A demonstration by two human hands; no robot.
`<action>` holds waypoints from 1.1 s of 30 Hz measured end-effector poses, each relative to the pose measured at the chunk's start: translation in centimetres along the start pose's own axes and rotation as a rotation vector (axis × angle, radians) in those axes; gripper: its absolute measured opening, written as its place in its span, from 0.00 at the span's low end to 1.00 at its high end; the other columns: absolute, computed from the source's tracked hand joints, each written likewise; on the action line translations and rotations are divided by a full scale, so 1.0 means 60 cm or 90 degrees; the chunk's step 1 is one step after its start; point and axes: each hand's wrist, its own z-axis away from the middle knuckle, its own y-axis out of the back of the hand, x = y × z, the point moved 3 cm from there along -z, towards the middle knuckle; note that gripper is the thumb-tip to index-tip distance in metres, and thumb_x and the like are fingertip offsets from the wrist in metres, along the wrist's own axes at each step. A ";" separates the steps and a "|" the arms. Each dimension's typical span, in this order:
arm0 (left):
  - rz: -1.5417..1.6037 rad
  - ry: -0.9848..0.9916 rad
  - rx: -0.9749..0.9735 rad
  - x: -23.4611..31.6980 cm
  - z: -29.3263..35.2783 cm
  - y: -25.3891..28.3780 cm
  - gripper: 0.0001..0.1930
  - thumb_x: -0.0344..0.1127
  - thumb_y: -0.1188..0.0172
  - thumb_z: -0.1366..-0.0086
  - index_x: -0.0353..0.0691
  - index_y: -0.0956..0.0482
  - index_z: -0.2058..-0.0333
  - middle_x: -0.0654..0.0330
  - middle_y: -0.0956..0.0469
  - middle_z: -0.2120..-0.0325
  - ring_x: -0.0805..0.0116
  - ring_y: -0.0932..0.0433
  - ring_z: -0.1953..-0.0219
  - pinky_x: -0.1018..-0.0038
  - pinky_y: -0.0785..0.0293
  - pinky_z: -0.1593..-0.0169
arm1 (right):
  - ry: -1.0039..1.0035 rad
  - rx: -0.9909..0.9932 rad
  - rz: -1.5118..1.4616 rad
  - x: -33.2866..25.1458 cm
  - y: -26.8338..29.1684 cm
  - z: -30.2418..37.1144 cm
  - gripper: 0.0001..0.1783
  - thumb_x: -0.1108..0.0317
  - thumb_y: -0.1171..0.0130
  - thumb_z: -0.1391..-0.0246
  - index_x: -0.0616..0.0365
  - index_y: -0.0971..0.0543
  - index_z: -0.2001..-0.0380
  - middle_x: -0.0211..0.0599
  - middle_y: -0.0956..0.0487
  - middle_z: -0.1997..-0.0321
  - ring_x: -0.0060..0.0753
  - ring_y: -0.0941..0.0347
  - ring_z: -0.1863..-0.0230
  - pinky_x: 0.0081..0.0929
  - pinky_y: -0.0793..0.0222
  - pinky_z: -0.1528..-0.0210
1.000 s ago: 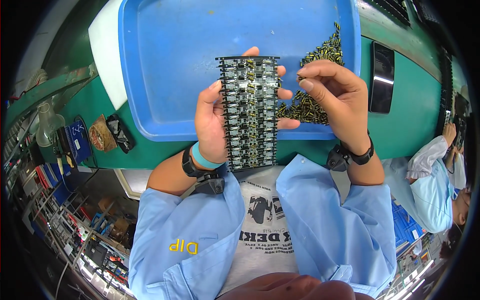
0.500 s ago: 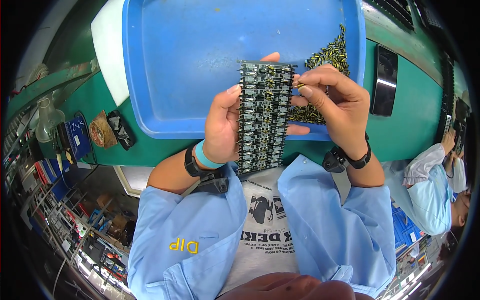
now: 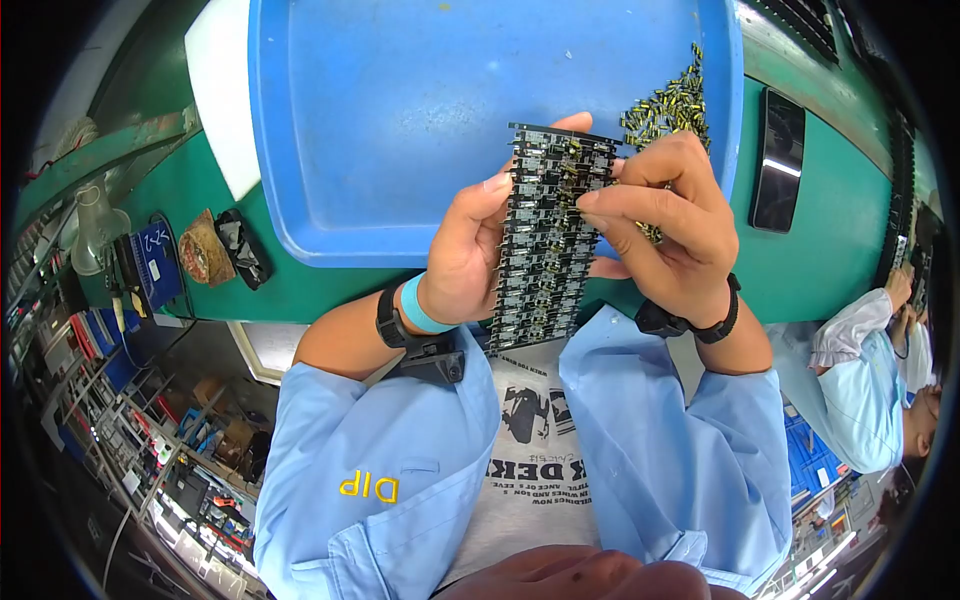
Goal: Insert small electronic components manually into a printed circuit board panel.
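My left hand [image 3: 462,245] holds a long panel of small circuit boards [image 3: 545,240] by its left edge, tilted over the tray's near rim. Some of its fingers pass behind the panel. Rows of silver and black parts cover the panel, with small gold-coloured ones among them. My right hand [image 3: 680,220] is closed in a pinch, fingertips at the upper right part of the panel. A tiny cylindrical component seems to be between them, mostly hidden. Beyond that hand lies a pile of small black-and-gold cylindrical components [image 3: 662,112], partly covered by it.
The blue tray [image 3: 400,258] stands on a green tabletop [image 3: 350,295]. A dark phone [image 3: 778,160] lies right of the tray. At left are a white foam sheet [image 3: 222,110], a round brown item [image 3: 205,250] and a blue notebook [image 3: 155,270]. Another person [image 3: 860,400] sits at far right.
My right hand has brought the small component from beside the panel onto its upper right part. The panel and left hand have shifted slightly right and tilted.
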 end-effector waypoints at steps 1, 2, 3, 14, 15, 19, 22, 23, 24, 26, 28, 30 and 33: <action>-0.057 0.007 0.037 0.002 -0.001 -0.002 0.38 0.50 0.64 0.24 0.33 0.53 0.22 0.48 0.27 0.34 0.60 0.23 0.37 0.62 0.25 0.33 | 0.026 0.008 0.008 -0.002 0.000 0.000 0.16 0.78 0.24 0.58 0.55 0.11 0.62 0.30 0.22 0.66 0.33 0.30 0.66 0.31 0.37 0.64; -0.114 0.014 0.075 0.003 -0.001 -0.001 0.38 0.50 0.64 0.23 0.33 0.53 0.22 0.47 0.27 0.34 0.59 0.23 0.37 0.62 0.26 0.33 | 0.026 0.007 0.008 -0.003 -0.001 0.001 0.16 0.78 0.24 0.58 0.55 0.11 0.62 0.30 0.22 0.66 0.33 0.30 0.66 0.31 0.37 0.64; -0.114 0.014 0.076 0.001 0.000 0.002 0.38 0.50 0.64 0.23 0.33 0.53 0.22 0.47 0.27 0.34 0.59 0.23 0.37 0.62 0.26 0.33 | 0.032 -0.008 0.018 -0.004 -0.003 0.002 0.17 0.79 0.25 0.58 0.55 0.11 0.61 0.30 0.23 0.66 0.34 0.30 0.66 0.31 0.35 0.63; 0.048 -0.020 -0.023 -0.005 0.000 0.008 0.38 0.50 0.65 0.23 0.32 0.52 0.22 0.48 0.25 0.36 0.59 0.23 0.37 0.61 0.29 0.30 | 0.057 -0.042 0.100 -0.009 -0.006 0.006 0.19 0.80 0.28 0.60 0.55 0.11 0.60 0.32 0.23 0.64 0.38 0.30 0.64 0.33 0.30 0.60; 0.048 -0.020 -0.023 -0.004 0.000 0.005 0.38 0.50 0.65 0.23 0.32 0.52 0.22 0.48 0.25 0.36 0.59 0.23 0.37 0.61 0.29 0.30 | 0.067 -0.051 0.104 -0.010 -0.005 0.006 0.19 0.79 0.29 0.60 0.55 0.11 0.60 0.32 0.23 0.64 0.39 0.30 0.64 0.33 0.30 0.59; -0.091 0.014 0.052 0.000 -0.001 0.001 0.38 0.50 0.64 0.23 0.32 0.51 0.23 0.49 0.25 0.36 0.60 0.23 0.37 0.63 0.30 0.30 | 0.085 -0.067 0.111 -0.008 -0.004 0.007 0.19 0.77 0.30 0.60 0.56 0.11 0.60 0.33 0.23 0.64 0.39 0.29 0.63 0.34 0.29 0.58; -0.004 0.000 0.006 -0.004 0.000 0.009 0.38 0.50 0.64 0.23 0.32 0.51 0.23 0.49 0.25 0.36 0.61 0.23 0.38 0.64 0.30 0.30 | 0.081 -0.065 0.106 -0.006 -0.005 0.007 0.19 0.74 0.31 0.60 0.56 0.11 0.59 0.33 0.23 0.64 0.40 0.29 0.62 0.34 0.28 0.57; -0.004 0.000 0.006 -0.005 0.000 0.010 0.38 0.50 0.64 0.23 0.32 0.51 0.23 0.49 0.25 0.36 0.61 0.23 0.38 0.64 0.30 0.30 | 0.084 -0.071 0.111 -0.007 -0.004 0.006 0.19 0.74 0.31 0.60 0.56 0.11 0.60 0.33 0.22 0.64 0.40 0.29 0.62 0.34 0.28 0.57; 0.006 0.000 -0.001 -0.005 0.000 0.010 0.38 0.50 0.64 0.23 0.32 0.51 0.23 0.49 0.25 0.36 0.61 0.23 0.37 0.64 0.30 0.30 | 0.087 -0.077 0.117 -0.009 -0.003 0.004 0.19 0.73 0.31 0.60 0.56 0.11 0.60 0.32 0.22 0.64 0.39 0.28 0.62 0.35 0.28 0.57; 0.026 -0.001 -0.016 -0.005 0.000 0.009 0.38 0.50 0.64 0.23 0.32 0.51 0.23 0.49 0.25 0.36 0.61 0.23 0.37 0.64 0.30 0.30 | 0.089 -0.082 0.123 -0.011 -0.003 0.004 0.19 0.73 0.32 0.60 0.56 0.11 0.60 0.32 0.22 0.64 0.39 0.28 0.62 0.35 0.28 0.57; 0.046 -0.003 -0.031 -0.008 -0.001 0.010 0.38 0.50 0.64 0.23 0.32 0.51 0.23 0.49 0.25 0.36 0.61 0.23 0.37 0.64 0.30 0.30 | 0.131 -0.079 0.171 -0.017 -0.006 0.009 0.19 0.72 0.32 0.60 0.56 0.11 0.60 0.31 0.22 0.63 0.38 0.28 0.61 0.36 0.28 0.56; 0.085 -0.010 -0.060 -0.010 -0.001 0.009 0.38 0.50 0.65 0.23 0.33 0.52 0.22 0.49 0.26 0.35 0.62 0.23 0.37 0.63 0.30 0.30 | 0.152 -0.077 0.196 -0.018 -0.009 0.010 0.19 0.72 0.32 0.61 0.56 0.11 0.60 0.30 0.21 0.63 0.38 0.27 0.61 0.36 0.28 0.56; -0.006 0.020 -0.018 0.000 0.002 0.010 0.36 0.48 0.65 0.22 0.37 0.53 0.22 0.48 0.29 0.33 0.59 0.24 0.36 0.62 0.26 0.31 | 0.171 -0.069 0.209 -0.016 -0.012 0.009 0.20 0.71 0.32 0.62 0.56 0.10 0.60 0.29 0.21 0.63 0.37 0.27 0.60 0.37 0.28 0.56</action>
